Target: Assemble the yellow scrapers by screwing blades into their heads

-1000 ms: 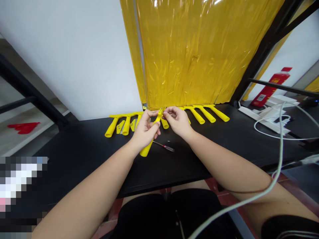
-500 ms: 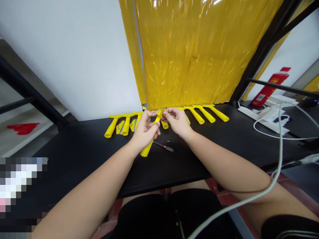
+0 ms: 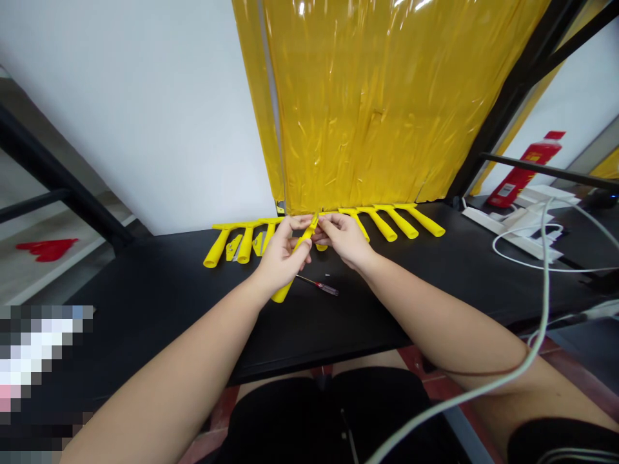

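My left hand (image 3: 283, 251) is wrapped round a yellow T-shaped scraper (image 3: 285, 290), its round hollow handle sloping down toward me. At the scraper's head, the fingers of my right hand (image 3: 343, 238) are pinched together. Whatever small part they may hold is hidden. Below the hands, a screwdriver (image 3: 326, 288) with a clear and red handle lies on the black table (image 3: 333, 328). A tiny light-coloured piece (image 3: 327, 275), too small to name, lies just beyond it.
Similar yellow scrapers stand in a row along the back, some left (image 3: 216, 250) and some right (image 3: 403, 224). Small yellow plates (image 3: 233, 248) lie among the left ones. At right are a red bottle (image 3: 527, 169), a white power strip (image 3: 507, 229) and a loose white cable (image 3: 545, 290).
My right hand's fingers have closed in on the scraper's head. The scraper has turned slightly in my left hand. The screwdriver stays in place.
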Demonstrator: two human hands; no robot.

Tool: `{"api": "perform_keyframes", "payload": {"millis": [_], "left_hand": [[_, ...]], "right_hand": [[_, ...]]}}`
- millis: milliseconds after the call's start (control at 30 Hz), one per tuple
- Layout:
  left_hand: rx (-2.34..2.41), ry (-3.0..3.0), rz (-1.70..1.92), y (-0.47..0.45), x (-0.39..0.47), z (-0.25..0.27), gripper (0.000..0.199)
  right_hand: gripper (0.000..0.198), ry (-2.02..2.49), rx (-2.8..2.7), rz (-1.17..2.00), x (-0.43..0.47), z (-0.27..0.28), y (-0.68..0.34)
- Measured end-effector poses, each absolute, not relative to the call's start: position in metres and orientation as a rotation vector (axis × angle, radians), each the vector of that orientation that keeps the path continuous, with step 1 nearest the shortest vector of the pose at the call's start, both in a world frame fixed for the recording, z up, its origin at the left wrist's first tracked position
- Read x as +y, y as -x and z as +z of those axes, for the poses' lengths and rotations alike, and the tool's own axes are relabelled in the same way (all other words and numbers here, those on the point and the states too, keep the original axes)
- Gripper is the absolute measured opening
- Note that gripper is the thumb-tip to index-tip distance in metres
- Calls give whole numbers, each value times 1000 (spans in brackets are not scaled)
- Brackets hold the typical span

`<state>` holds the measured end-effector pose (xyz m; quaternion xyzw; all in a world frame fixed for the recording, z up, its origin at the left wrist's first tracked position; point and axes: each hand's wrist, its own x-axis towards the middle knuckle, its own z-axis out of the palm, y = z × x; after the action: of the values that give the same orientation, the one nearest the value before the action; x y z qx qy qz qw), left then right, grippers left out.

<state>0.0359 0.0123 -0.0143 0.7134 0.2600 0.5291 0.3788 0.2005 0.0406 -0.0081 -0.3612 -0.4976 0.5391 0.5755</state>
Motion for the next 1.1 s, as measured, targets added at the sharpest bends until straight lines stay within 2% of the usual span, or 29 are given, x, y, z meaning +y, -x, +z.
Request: {"api": "perform_keyframes", "payload": {"millis": [367, 600, 833, 1100], "left_hand": [[664, -1798, 1298, -35, 8, -10, 21], [662, -1683, 1325, -36, 10, -8, 27], [715, -1617, 1318, -37, 9, -5, 30], [654, -1482, 1280, -35, 7, 3, 34]], "right_hand": [[35, 822, -1066, 1561, 35, 2, -201], [38, 835, -1042, 1591, 34, 4, -202], [27, 802, -1138, 1581, 38, -3, -205], [23, 796, -1202, 1544, 44, -8, -213]]}}
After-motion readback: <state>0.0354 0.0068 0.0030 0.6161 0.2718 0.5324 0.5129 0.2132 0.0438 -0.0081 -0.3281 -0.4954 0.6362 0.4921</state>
